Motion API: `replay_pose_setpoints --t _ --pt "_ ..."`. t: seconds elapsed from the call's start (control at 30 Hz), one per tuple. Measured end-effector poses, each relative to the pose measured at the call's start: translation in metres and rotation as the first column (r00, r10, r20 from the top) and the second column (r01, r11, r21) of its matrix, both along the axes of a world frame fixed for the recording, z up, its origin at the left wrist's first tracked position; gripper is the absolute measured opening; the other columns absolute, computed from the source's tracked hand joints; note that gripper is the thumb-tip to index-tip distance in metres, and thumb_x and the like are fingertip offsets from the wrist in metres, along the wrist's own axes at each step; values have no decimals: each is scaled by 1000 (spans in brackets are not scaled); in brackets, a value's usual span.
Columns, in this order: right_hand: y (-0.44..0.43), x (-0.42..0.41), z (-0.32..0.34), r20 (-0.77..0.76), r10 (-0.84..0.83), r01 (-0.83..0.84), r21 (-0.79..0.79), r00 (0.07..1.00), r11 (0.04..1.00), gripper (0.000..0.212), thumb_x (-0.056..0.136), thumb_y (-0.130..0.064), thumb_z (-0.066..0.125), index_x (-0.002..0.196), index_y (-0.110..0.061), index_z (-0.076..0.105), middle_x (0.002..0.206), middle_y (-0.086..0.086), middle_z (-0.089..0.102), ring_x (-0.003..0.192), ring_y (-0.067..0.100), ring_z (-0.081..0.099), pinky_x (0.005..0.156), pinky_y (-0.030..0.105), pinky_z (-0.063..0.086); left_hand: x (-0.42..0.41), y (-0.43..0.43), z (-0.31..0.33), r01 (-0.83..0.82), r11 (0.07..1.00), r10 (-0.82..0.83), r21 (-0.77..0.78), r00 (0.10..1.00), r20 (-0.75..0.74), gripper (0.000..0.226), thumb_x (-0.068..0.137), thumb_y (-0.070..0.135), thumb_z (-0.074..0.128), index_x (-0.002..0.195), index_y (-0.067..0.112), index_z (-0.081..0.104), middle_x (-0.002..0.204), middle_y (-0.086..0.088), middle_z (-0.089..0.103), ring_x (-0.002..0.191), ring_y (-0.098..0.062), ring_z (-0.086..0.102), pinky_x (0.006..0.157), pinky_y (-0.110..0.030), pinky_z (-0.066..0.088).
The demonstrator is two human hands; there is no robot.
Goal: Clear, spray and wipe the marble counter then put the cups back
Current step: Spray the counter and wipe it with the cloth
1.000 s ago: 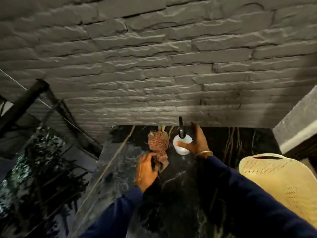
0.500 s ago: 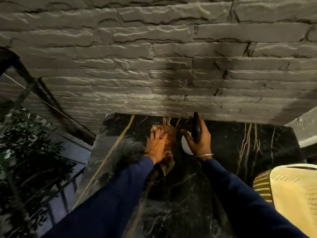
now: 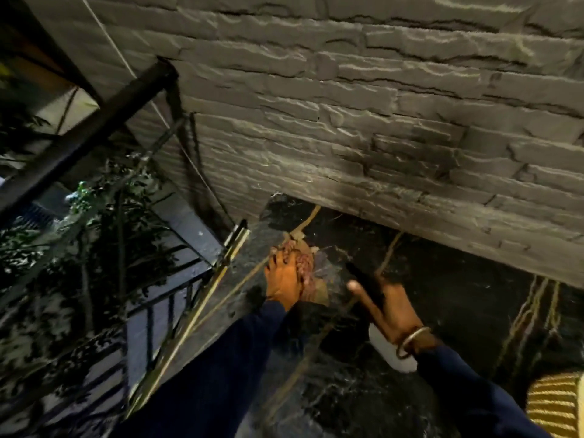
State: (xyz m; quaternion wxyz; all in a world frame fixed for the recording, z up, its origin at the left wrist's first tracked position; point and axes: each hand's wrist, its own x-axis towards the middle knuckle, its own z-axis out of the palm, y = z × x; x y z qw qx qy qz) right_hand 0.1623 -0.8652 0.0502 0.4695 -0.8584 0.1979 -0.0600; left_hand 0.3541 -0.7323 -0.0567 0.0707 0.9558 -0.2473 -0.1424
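The black marble counter (image 3: 458, 298) with gold veins runs along a grey stone wall. My left hand (image 3: 282, 282) presses a reddish patterned cloth (image 3: 311, 273) flat on the counter near its far left corner. My right hand (image 3: 390, 306) is shut on a white spray bottle (image 3: 390, 354) with a black nozzle (image 3: 363, 279), held above the counter just right of the cloth. The index finger sticks out to the left. No cups are in view.
A cream woven basket (image 3: 556, 406) sits at the bottom right corner. The counter's left edge (image 3: 202, 308) drops off to a black railing (image 3: 79, 137) and leafy plants (image 3: 63, 248) below. The stone wall (image 3: 347, 121) closes the far side.
The view has swung left. My left hand has slid the cloth toward the far left corner. My right hand has pulled the spray bottle back and to the right, away from the wall.
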Motion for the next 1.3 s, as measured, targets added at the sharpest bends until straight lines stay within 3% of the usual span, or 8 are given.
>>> replay_pose_setpoints --t 0.13,0.5,0.7,0.87,1.07,1.2,1.27,1.3 --pt "28 1 -8 -94 70 -71 1 993 998 59 86 -73 34 138 -47 45 117 -1 69 105 8 65 93 36 52 12 52 -10 -14 1000 14 -20 1000 19 67 88 26 56 149 23 28 156 -15 23 142 -36 23 117 -47 23" --pt "54 10 26 -223 27 -3 108 975 994 47 78 -71 40 124 -63 44 115 -25 63 90 -12 60 93 16 48 61 53 -25 -94 934 110 -346 994 25 58 82 27 60 139 19 50 153 -12 32 143 -35 25 119 -46 20" --pt "49 7 29 -254 -161 206 157 954 966 32 79 -58 50 108 -72 53 83 -11 72 56 -4 58 65 21 49 20 -49 -31 463 775 -437 -429 884 165 37 88 26 59 125 24 59 131 2 55 117 -23 51 99 -40 45" --pt "56 7 40 -279 -193 238 136 941 962 27 83 -56 53 106 -70 53 68 -21 66 54 -7 58 61 15 48 -36 -57 -60 777 530 -776 -339 606 176 51 90 28 56 140 27 48 152 -6 34 138 -28 33 118 -45 25" --pt "59 33 43 -315 -241 304 169 918 938 29 66 -76 52 95 -80 50 131 -19 56 121 -3 49 104 11 36 110 -52 -46 395 773 -372 -497 916 150 38 86 24 62 124 30 59 142 4 48 122 -16 46 103 -38 41" --pt "61 37 29 -256 -104 159 203 961 966 28 58 -68 76 84 -67 65 151 -3 36 144 23 29 122 35 15 214 -58 -58 144 900 -111 -412 988 103 60 84 33 66 140 29 46 150 -8 30 136 -31 31 115 -41 30" --pt "53 49 19 -216 -78 117 174 973 978 108 28 -97 53 117 -38 68 146 9 48 139 28 38 118 35 23 230 -63 -61 99 908 -81 -408 995 61 59 86 36 64 142 28 46 148 -7 31 134 -30 34 115 -39 29" --pt "50 56 13 -185 -110 151 222 977 963 105 34 -96 52 121 -39 65 143 5 53 138 23 41 117 33 28 229 -64 -57 65 907 -53 -416 998 41 57 87 36 63 141 27 47 146 -6 33 133 -30 36 115 -36 29"
